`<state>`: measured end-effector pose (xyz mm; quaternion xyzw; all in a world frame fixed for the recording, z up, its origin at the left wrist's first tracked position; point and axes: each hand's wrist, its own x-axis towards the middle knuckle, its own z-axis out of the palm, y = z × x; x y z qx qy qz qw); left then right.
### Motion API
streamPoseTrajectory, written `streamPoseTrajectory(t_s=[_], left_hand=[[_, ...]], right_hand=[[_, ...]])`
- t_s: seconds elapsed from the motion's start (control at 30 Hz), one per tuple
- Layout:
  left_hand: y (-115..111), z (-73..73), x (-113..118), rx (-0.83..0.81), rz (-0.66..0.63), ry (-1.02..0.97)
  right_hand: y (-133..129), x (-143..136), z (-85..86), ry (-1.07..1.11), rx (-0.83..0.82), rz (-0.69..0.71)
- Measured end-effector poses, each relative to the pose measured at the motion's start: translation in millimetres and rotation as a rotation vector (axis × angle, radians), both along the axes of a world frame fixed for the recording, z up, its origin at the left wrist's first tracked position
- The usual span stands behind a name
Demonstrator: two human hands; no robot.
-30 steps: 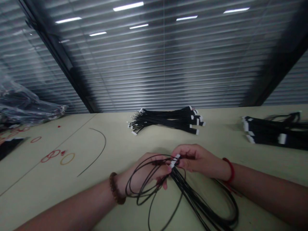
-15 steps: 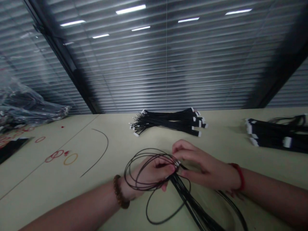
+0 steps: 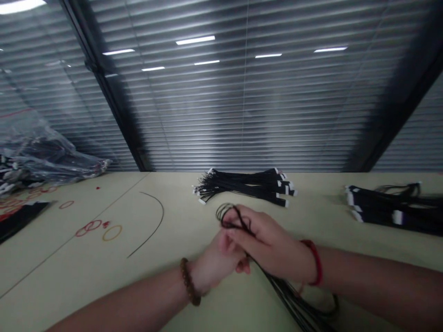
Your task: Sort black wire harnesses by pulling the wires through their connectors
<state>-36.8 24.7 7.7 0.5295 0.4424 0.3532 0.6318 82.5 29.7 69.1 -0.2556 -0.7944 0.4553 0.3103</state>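
Note:
A bundle of thin black cables (image 3: pixel 285 295) runs from between my hands down to the bottom edge, its small loops showing above the fingers. My right hand (image 3: pixel 268 240) is wrapped round the cables from the right, thumb pointing left. Pressed against it from the left, my left hand (image 3: pixel 219 258) has its fingers closed, partly hidden by my right hand; what it grips is hard to make out. Beyond the hands lies a flat bundle of black cables with white connectors (image 3: pixel 245 182).
More black cables with white connectors (image 3: pixel 374 207) lie at the right. Red rubber bands (image 3: pixel 88 227), a yellow band (image 3: pixel 112 233) and a curved single wire (image 3: pixel 162 216) rest at the left. A clear plastic bag (image 3: pixel 55 154) stands far left, before a window with blinds.
The wide cable loops round my left hand are now small loops above the fingers. My right hand has moved left and closed round the cables. The view has shifted slightly.

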Motion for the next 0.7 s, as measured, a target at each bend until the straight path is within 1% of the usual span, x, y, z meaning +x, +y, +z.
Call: streamPoseTrajectory(t_s=[0.07,0.17,0.3,0.4,0.5,0.57,0.63,0.7], left_hand=[[1.7,0.0,0.4,-0.01,-0.004,0.043],[2.5,1.9,1.3,-0.003,-0.008,0.072],[0.2,5.1,3.2,0.022,-0.021,0.083],[-1.2,7.3,4.9,0.032,-0.058,0.068],[-0.7,8.9,5.5,0.006,-0.061,0.034],[0.9,8.4,4.8,-0.009,-0.027,0.003],[3.0,6.2,3.4,-0.013,0.005,-0.03],[5.1,3.4,2.1,-0.012,0.021,-0.059]], right_hand=[[3.6,-1.0,8.6,0.104,-0.117,-0.052],[5.0,-3.8,19.6,0.206,-0.241,-0.119],[8.7,-13.6,23.8,0.169,-0.427,-0.124],[22.9,-20.4,21.7,0.106,-0.486,-0.146],[40.7,-16.4,23.5,0.025,-0.438,-0.167],[45.8,-2.9,29.1,-0.017,-0.339,-0.206],[40.6,20.5,36.4,-0.044,-0.199,-0.292],[25.8,51.5,41.2,-0.077,-0.049,-0.397]])
